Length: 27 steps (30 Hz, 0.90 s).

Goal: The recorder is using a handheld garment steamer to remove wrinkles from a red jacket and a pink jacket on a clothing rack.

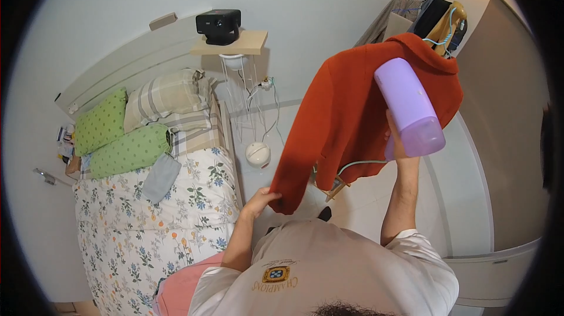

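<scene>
An orange-red collared jacket (341, 95) hangs before me from a light-blue wire hanger (449, 36). My left hand (260, 201) pinches the cuff of its left-side sleeve (293, 166), drawing the sleeve out toward me. A purple handheld garment steamer (405, 91) with a translucent lower part is held up in front of the jacket by my right hand (398, 140). Its body covers most of that hand and part of the jacket. I cannot tell whether the steamer touches the cloth. A pale cord (361, 162) trails from near its handle toward the floor.
Left is a bed with a floral duvet (154, 210) and green dotted pillows (101, 122). A black projector (219, 26) sits on a wooden-topped stand (253, 43), with a round white appliance (258, 154) below. More clothes (396, 12) hang behind the jacket. A small wooden-framed object (337, 190) stands beneath it.
</scene>
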Each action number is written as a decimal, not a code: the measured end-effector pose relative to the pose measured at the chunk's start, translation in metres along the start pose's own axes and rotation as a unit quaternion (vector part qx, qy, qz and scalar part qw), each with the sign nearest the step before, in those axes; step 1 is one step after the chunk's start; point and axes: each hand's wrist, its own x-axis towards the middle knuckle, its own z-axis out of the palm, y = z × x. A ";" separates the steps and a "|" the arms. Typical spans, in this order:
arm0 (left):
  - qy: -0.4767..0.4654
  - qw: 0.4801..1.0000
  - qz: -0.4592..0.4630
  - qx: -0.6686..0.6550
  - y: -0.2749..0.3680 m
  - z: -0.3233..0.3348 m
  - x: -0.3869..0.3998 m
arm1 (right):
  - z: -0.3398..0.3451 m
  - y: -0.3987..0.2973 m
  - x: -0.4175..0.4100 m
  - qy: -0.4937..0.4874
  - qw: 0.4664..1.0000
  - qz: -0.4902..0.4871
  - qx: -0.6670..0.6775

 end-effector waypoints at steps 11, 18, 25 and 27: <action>0.068 0.961 0.145 -0.223 -0.030 -0.016 -0.022 | 0.043 0.052 -0.013 -0.168 0.977 -0.125 -0.037; 0.113 0.915 0.206 -0.327 -0.029 -0.020 -0.023 | 0.100 0.074 -0.066 -0.339 0.928 -0.152 -0.037; 0.124 0.906 0.246 -0.321 -0.032 -0.018 -0.021 | 0.137 0.099 -0.151 -0.471 0.877 -0.086 -0.049; 0.160 0.903 0.241 -0.316 -0.033 -0.016 -0.019 | 0.139 0.117 -0.162 -0.478 0.866 -0.136 -0.058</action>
